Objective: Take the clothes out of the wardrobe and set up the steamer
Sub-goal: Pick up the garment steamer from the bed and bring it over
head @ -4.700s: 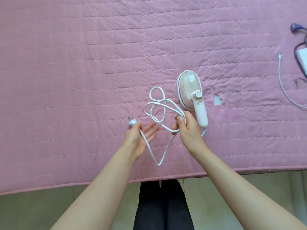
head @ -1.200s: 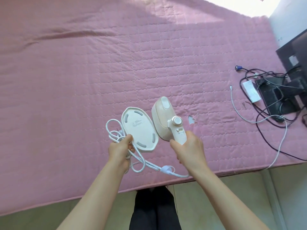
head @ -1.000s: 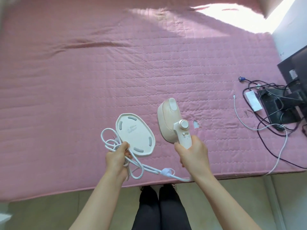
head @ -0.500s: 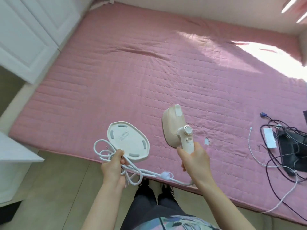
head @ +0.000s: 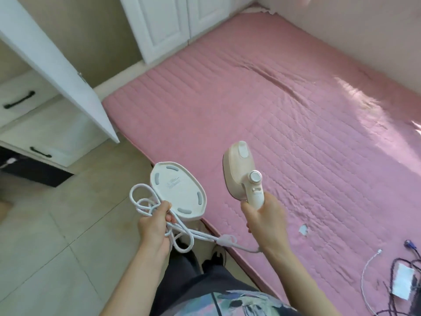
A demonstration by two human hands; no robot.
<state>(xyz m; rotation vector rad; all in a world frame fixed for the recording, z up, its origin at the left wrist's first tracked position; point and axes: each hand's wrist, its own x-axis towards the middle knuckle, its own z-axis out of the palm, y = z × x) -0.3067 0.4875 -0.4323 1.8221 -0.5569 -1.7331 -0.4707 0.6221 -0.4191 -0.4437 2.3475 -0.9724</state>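
Observation:
My right hand grips the handle of a cream handheld steamer, held up over the near edge of the pink quilted mattress. My left hand holds the steamer's white oval base plate by its edge, together with the coiled white power cord. The cord runs from my left hand across to the bottom of the steamer handle. A white wardrobe with closed doors stands at the mattress's far left corner.
An open white cabinet door juts out at left, with white drawers with black handles behind it. Beige tiled floor lies below left. Cables and a white adapter lie on the mattress at bottom right.
I lifted the steamer, base plate and cord off the mattress. The view has since swung left, bringing the wardrobe, drawers and floor into sight. Both grips are unchanged.

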